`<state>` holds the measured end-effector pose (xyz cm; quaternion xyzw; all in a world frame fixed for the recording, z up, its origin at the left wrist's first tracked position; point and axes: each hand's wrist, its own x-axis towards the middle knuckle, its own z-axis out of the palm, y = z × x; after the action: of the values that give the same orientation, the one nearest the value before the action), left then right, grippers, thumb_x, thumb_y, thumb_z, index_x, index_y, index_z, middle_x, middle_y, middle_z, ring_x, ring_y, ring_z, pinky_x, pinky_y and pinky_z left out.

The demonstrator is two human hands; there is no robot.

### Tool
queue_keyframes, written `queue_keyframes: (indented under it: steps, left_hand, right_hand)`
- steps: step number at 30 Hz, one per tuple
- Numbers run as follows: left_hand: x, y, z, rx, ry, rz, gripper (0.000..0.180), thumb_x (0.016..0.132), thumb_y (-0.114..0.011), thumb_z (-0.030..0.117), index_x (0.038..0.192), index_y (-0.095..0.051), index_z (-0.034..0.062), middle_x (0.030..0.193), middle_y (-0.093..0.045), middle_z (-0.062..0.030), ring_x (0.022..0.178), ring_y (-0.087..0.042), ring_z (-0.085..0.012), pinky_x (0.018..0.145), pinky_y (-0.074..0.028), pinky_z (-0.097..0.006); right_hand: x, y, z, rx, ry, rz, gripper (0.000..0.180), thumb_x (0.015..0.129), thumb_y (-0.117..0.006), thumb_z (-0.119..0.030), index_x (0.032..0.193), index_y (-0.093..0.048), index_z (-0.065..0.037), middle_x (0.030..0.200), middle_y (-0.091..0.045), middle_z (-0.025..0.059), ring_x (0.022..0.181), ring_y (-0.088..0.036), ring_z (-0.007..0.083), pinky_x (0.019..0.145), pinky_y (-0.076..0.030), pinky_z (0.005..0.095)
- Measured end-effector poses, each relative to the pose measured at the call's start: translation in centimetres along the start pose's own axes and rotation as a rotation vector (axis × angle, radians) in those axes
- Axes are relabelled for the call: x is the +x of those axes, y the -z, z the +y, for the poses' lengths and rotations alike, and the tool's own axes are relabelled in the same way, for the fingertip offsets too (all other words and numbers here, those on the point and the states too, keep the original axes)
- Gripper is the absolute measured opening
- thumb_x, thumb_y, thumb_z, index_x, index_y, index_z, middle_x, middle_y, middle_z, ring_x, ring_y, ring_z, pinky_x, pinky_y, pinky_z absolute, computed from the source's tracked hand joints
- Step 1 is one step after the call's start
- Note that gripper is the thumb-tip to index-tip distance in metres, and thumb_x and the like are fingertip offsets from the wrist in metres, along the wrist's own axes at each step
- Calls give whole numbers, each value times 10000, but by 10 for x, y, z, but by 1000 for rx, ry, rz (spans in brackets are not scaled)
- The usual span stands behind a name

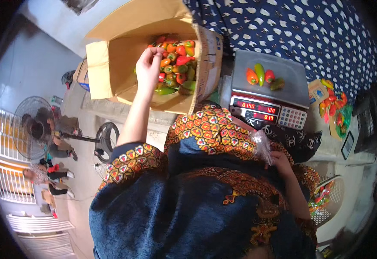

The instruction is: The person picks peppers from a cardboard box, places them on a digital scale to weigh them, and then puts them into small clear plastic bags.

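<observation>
My left hand (149,71) reaches into an open cardboard box (100,64), over a heap of small peppers (171,64) in red, orange and green. Its fingers are curled together at the pile; whatever they pinch is hidden. Down by my lap, my right hand (280,163) is closed on a crumpled clear plastic bag (262,146). Between the hands' sides and ahead stands a digital scale (298,71) with lit red digits and a keypad. On its metal plate lie an orange-red pepper (252,76), a light green pepper (259,74), a red pepper (269,77) and a dark green one (278,84).
Bagged peppers (337,105) lie right of the scale, near a phone-like device (347,144) and a black crate (367,116). A perforated basket (331,203) holds colourful packets. Patterned navy cloth (292,26) covers the far side. A standing fan (37,129) and people are at left.
</observation>
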<state>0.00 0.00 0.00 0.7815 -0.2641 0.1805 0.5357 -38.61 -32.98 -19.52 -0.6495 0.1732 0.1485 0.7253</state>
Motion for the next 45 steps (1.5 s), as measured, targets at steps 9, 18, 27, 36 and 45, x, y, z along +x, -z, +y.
queue_keyframes:
  steps: [9, 18, 27, 36, 45]
  left_hand:
    - [-7, 58, -148, 1108, 490, -412, 740, 730, -688, 391, 1321, -322, 135, 1190, -578, -161, 1137, -527, -356, 904, -434, -530]
    - [3, 59, -183, 797, 510, -398, 679, 803, -639, 384, 1254, -291, 15, 1107, -602, -259, 1040, -588, -385, 896, -469, -432]
    - [29, 38, -146, 567, 48, -489, 398, 814, -643, 343, 1062, -595, 36, 1043, -633, -167, 1002, -597, -322, 886, -458, -390]
    - [71, -67, -161, 1131, -376, -500, 374, 811, -571, 193, 1184, -549, 166, 1238, -508, -97, 1203, -447, -281, 938, -391, -494]
    - [88, -96, -135, 1377, -64, -617, 347, 838, -573, 231, 1163, -610, 116, 1229, -534, -94, 1199, -452, -296, 949, -315, -555]
  right_hand:
    - [1, -25, -16, 42, -5, 96, 223, 829, -591, -192, 894, -661, 9, 731, -642, 69, 618, -595, 142, 587, -447, 261]
    - [8, -12, 7, 84, -8, 78, 244, 878, -530, -176, 956, -648, 23, 881, -663, 95, 656, -604, 161, 588, -476, 284]
    - [11, -16, 7, 115, -37, 98, 271, 877, -551, -207, 1006, -626, 19, 936, -650, 116, 689, -608, 182, 590, -488, 303]
    - [11, 8, 29, 167, 53, -4, 300, 895, -515, -198, 1043, -606, 46, 968, -652, 127, 720, -638, 204, 633, -506, 314]
    - [14, 7, 27, 307, -15, 34, 289, 865, -554, -179, 1063, -577, 31, 945, -641, 133, 708, -636, 223, 600, -526, 342]
